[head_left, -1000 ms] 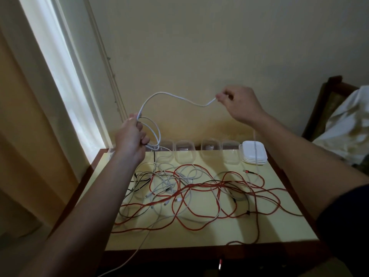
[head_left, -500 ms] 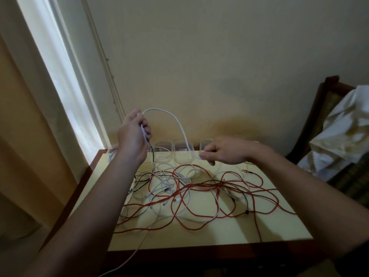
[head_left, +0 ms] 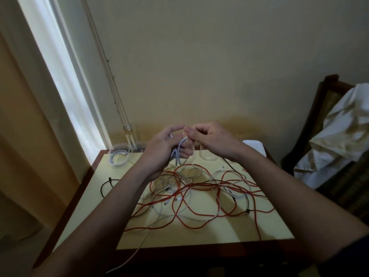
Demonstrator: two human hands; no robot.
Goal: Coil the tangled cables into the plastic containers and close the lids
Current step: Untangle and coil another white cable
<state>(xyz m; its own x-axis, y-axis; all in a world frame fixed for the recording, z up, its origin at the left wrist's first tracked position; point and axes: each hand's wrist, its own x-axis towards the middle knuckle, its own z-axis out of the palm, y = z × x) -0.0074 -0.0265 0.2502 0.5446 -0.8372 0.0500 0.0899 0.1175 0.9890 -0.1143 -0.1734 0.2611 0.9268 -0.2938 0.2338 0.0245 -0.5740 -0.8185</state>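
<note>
Your left hand [head_left: 161, 151] is gripping loops of white cable [head_left: 178, 154], fingers curled round them | your right hand [head_left: 212, 140] is pinching the cable's end, fingertips together | both are hovering over the tangle [head_left: 199, 188], near the table's [head_left: 199, 234] far edge and the containers [head_left: 119, 157] | bare tabletop is lying nearest you

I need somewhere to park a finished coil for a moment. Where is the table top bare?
Bare strip of table along the near edge, in front of the red cables. A smaller patch at far left, between the container holding a coiled cable and the black cable loop. The middle and right are crowded with tangled cables.
</note>
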